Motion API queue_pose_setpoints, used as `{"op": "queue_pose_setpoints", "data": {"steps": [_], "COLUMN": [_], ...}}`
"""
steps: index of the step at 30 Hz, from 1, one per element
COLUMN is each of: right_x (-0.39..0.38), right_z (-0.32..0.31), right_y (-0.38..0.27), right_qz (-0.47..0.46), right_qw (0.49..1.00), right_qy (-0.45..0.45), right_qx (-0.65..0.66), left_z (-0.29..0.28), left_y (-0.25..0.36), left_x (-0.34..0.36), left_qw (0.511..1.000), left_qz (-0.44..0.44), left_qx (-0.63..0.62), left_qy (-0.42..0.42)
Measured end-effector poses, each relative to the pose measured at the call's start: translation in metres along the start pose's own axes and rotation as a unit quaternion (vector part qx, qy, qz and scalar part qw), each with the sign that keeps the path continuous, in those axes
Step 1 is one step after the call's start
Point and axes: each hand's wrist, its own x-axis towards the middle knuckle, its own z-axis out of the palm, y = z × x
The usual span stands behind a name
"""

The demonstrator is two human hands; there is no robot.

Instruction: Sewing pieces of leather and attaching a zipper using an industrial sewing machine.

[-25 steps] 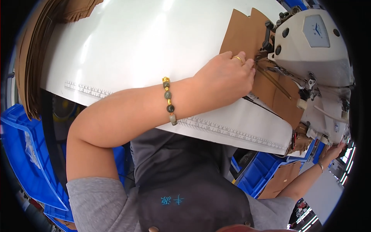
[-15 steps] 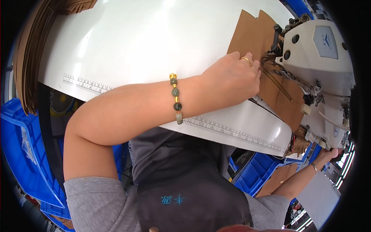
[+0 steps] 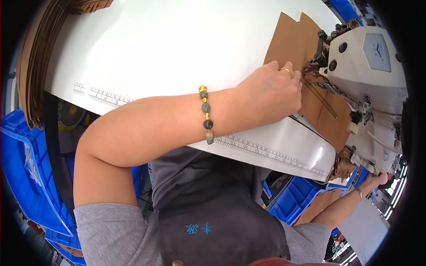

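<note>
While flat on the white table (image 3: pixel 177 48), brown leather piece (image 3: pixel 293 40) under sewing machine (image 3: pixel 372 66) needle, pinned by left hand (image 3: pixel 270 95), fingers curled down. Right hand (image 3: pixel 377 181) low beside table, grip unclear. Stitching seemingly under way, most of panel unsewn.

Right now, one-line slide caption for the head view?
Left hand presses a flat brown leather piece at a white sewing machine; right hand reaches down beside the table.
</note>
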Motion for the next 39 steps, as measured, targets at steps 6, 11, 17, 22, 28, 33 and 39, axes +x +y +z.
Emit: {"op": "queue_pose_setpoints", "data": {"steps": [6,11,17,22,28,33,39], "right_x": [0.003,-0.007,-0.015,-0.024,0.004,0.003,-0.082], "right_z": [-0.009,0.002,0.01,0.016,-0.019,-0.026,0.024], "right_y": [-0.016,-0.023,-0.026,-0.011,0.024,0.071,0.045], "right_qz": [0.05,0.055,0.059,0.01,-0.001,-0.036,-0.134], "right_qw": [0.997,0.997,0.998,1.0,1.0,0.988,0.971], "right_qy": [-0.059,-0.042,-0.026,-0.019,0.012,-0.009,0.143], "right_qx": [-0.031,-0.027,-0.023,-0.013,0.01,0.15,-0.139], "left_z": [0.001,-0.004,-0.001,-0.002,-0.006,-0.004,-0.005], "left_y": [0.001,-0.002,-0.002,-0.002,-0.004,-0.006,-0.003], "left_x": [0.001,0.004,0.001,0.002,0.001,0.004,0.004], "left_qw": [1.0,1.0,1.0,1.0,1.0,0.999,1.0], "left_qz": [-0.005,0.005,0.004,0.001,-0.002,0.009,0.013], "left_qx": [0.001,-0.012,0.01,-0.004,-0.021,-0.043,-0.002], "left_qy": [-0.001,-0.018,0.027,-0.002,-0.012,-0.021,-0.014]}}
